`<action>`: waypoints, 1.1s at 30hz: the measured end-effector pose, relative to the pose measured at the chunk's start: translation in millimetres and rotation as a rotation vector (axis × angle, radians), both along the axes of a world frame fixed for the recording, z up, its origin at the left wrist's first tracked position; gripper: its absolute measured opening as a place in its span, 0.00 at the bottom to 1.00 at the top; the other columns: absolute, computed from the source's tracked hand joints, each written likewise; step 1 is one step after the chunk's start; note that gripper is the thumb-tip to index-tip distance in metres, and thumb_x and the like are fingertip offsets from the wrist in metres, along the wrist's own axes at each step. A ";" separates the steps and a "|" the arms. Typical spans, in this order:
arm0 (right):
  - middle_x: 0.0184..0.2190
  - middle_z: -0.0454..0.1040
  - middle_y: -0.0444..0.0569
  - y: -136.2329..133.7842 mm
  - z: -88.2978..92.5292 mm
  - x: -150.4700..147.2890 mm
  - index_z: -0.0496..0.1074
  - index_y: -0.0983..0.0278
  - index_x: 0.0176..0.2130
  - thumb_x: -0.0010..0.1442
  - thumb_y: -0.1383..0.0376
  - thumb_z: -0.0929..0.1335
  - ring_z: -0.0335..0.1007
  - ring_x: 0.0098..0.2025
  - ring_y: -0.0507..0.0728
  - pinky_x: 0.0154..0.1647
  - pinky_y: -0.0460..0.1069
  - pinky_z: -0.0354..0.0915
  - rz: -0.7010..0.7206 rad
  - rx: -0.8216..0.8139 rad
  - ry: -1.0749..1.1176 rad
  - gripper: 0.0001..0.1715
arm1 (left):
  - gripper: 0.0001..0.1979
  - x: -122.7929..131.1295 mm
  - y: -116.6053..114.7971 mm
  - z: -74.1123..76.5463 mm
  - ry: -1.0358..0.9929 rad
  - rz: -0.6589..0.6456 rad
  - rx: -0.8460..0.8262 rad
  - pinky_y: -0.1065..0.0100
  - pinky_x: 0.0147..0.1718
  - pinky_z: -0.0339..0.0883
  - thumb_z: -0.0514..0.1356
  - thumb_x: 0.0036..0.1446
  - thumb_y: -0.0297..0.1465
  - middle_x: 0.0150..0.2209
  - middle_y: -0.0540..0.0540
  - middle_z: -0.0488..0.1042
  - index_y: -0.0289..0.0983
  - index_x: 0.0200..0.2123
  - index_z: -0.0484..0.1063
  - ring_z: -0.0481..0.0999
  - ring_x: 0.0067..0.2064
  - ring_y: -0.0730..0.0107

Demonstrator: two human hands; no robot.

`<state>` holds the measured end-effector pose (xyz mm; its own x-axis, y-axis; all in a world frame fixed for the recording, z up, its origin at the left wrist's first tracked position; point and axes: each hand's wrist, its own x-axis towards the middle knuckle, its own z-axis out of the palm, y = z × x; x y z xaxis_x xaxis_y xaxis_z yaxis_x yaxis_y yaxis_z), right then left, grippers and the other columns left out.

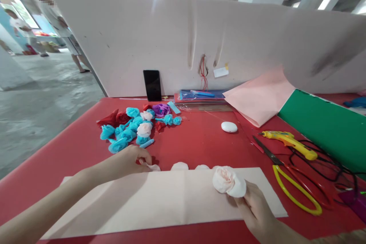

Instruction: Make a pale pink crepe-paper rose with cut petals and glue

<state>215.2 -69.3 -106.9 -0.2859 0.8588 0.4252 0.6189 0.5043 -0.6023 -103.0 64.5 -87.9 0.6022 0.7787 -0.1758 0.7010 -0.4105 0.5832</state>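
Observation:
My right hand grips a pale pink paper rose by its base, fingers closed under it, above the near right part of a long pale pink paper sheet. My left hand rests at the sheet's far edge, fingers pinched on a small pale pink petal piece. Two more pale petal pieces lie along that edge.
A heap of blue, red, white and purple paper flowers lies at the back left of the red table. Yellow-handled scissors, a yellow glue gun with black cable, a white oval case, a phone, pink and green sheets surround. People stand far left.

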 end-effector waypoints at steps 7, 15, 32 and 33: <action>0.25 0.66 0.46 -0.6 -2.1 0.7 0.66 0.61 0.37 0.60 0.71 0.55 0.63 0.24 0.54 0.37 0.49 0.66 -0.017 -0.046 -0.022 0.15 | 0.12 0.3 -3.2 8.3 0.026 -0.035 -0.005 0.72 0.28 0.66 0.59 0.50 0.40 0.29 0.47 0.79 0.38 0.25 0.74 0.76 0.30 0.66; 0.28 0.68 0.47 2.6 -1.0 -0.1 0.66 0.61 0.38 0.60 0.71 0.56 0.66 0.28 0.54 0.37 0.47 0.66 0.038 -0.052 0.025 0.13 | 0.09 -1.0 -2.9 10.8 -0.006 -0.092 -0.020 0.71 0.32 0.68 0.60 0.48 0.37 0.31 0.48 0.79 0.38 0.23 0.75 0.77 0.33 0.64; 0.55 0.64 0.54 32.3 -7.4 -86.4 0.70 0.70 0.40 0.60 0.74 0.58 0.57 0.54 0.59 0.57 0.53 0.57 0.359 -0.020 -0.368 0.14 | 0.05 -16.4 -5.6 -7.6 -0.124 -0.107 -0.033 0.68 0.39 0.71 0.61 0.48 0.33 0.37 0.45 0.77 0.38 0.24 0.74 0.76 0.39 0.64; 0.55 0.63 0.54 31.9 -8.7 -86.0 0.70 0.70 0.40 0.60 0.74 0.58 0.56 0.55 0.59 0.59 0.54 0.56 0.344 -0.011 -0.370 0.14 | 0.05 -16.9 -6.9 -7.3 -0.120 -0.101 -0.033 0.69 0.39 0.71 0.61 0.48 0.33 0.38 0.45 0.77 0.38 0.25 0.74 0.76 0.40 0.63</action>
<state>129.2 -37.4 -115.7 -0.6831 0.6920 0.2333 0.5907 0.7114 -0.3807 -119.8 57.6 -95.2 0.6956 0.7080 -0.1221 0.5814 -0.4548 0.6746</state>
